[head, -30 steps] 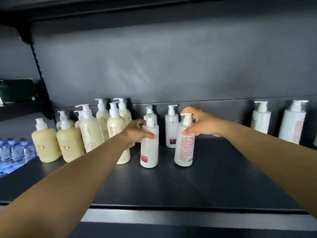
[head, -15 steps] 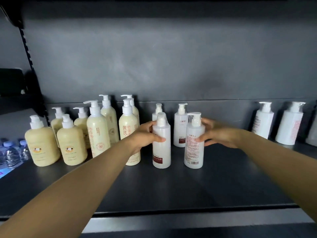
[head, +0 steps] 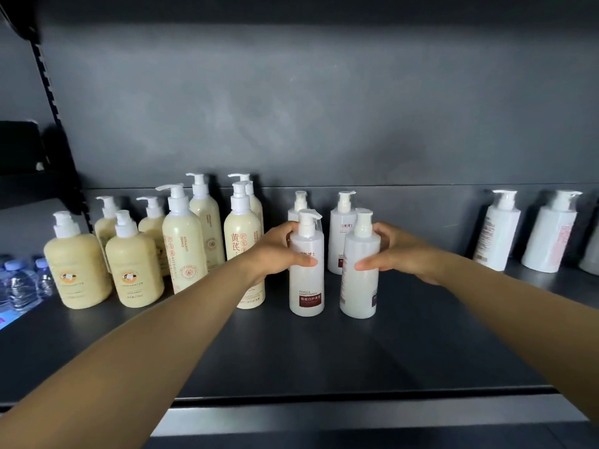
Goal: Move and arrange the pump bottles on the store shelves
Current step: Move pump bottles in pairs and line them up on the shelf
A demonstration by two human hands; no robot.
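Note:
Two white pump bottles stand side by side near the middle of the dark shelf (head: 324,358). My left hand (head: 275,251) grips the left white bottle (head: 306,280) around its upper body, thumb across the front. My right hand (head: 398,251) grips the right white bottle (head: 358,286) the same way from the right side. Behind them stand two more white pump bottles (head: 340,234). To the left is a group of several cream pump bottles (head: 184,247).
Two white pump bottles (head: 496,234) stand at the back right against the shelf's rear wall. Small water bottles (head: 19,283) sit on a lower level at far left. A black slotted upright (head: 52,102) bounds the shelf on the left. The shelf's front lip (head: 356,413) runs below.
My right hand has dropped from the pump head of the right white bottle to grip its body. The bottle has turned, its label now facing right. My left hand kept its hold.

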